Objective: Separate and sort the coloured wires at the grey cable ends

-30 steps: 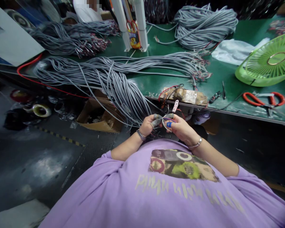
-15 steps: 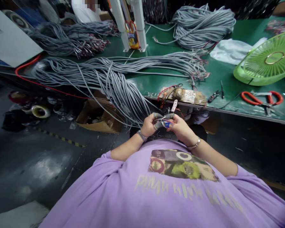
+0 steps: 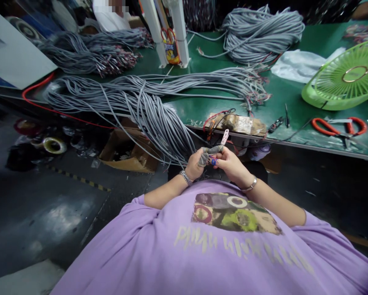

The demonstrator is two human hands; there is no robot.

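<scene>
My left hand (image 3: 195, 164) is closed round the end of a grey cable (image 3: 203, 159), below the table's front edge. Thin coloured wires stick out of the cable end toward my right hand (image 3: 231, 164). Its fingers pinch these wires beside a small blue piece (image 3: 213, 162). Another grey wrapped length (image 3: 213, 150) arches between both hands. A pale strip with holes (image 3: 224, 137) stands up just beyond my right fingers. The large bundle of grey cables (image 3: 168, 127) hangs over the edge to the left of my hands.
On the green table (image 3: 202, 107) are a taped block with wires (image 3: 245, 124), orange-handled pliers (image 3: 340, 130), a small cutter (image 3: 276, 124), a green fan (image 3: 349, 78) and a coiled cable (image 3: 260, 35). A cardboard box (image 3: 134, 157) sits below. A person in white (image 3: 110, 18) is at the back.
My left hand has shifted slightly right, closer to my right hand. The cable end has turned, and the wires and blue piece now sit lower between the fingers.
</scene>
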